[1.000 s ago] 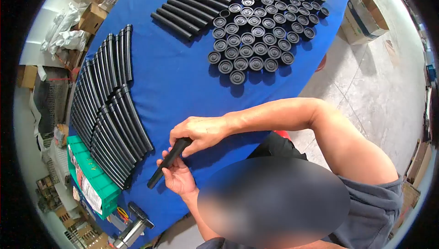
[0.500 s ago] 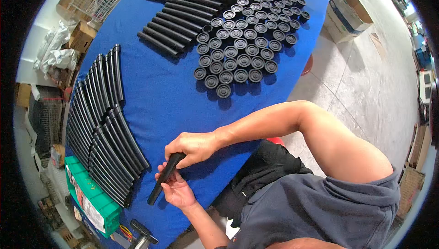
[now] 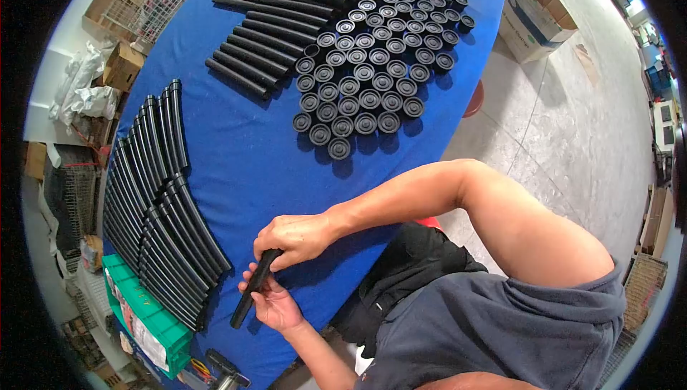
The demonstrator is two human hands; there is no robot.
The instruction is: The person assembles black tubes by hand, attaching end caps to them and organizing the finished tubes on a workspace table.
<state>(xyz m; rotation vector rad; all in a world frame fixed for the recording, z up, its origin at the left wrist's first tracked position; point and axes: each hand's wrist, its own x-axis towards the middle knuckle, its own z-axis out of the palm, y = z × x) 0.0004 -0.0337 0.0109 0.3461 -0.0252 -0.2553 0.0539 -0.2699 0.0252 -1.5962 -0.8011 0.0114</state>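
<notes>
A short black tube [image 3: 243,309] is held slanted over the near edge of the blue table [image 3: 243,154]. My right hand [image 3: 293,238] is closed over the tube's upper end. My left hand [image 3: 273,304] cradles the tube's middle from below, fingers curled against it. The lower end of the tube sticks out free to the lower left. Just left of the hands lies a long stack of curved black tubes [image 3: 161,204].
Several round black caps [image 3: 372,54] stand in a cluster at the far side, with rows of straight black tubes [image 3: 275,28] beside them. A green crate [image 3: 143,311] sits below the table's left corner. A cardboard box [image 3: 533,11] stands on the floor to the right.
Both hands keep their hold on the tube and have drifted slightly down and left in the view. The whole scene has shifted as the head moved.
</notes>
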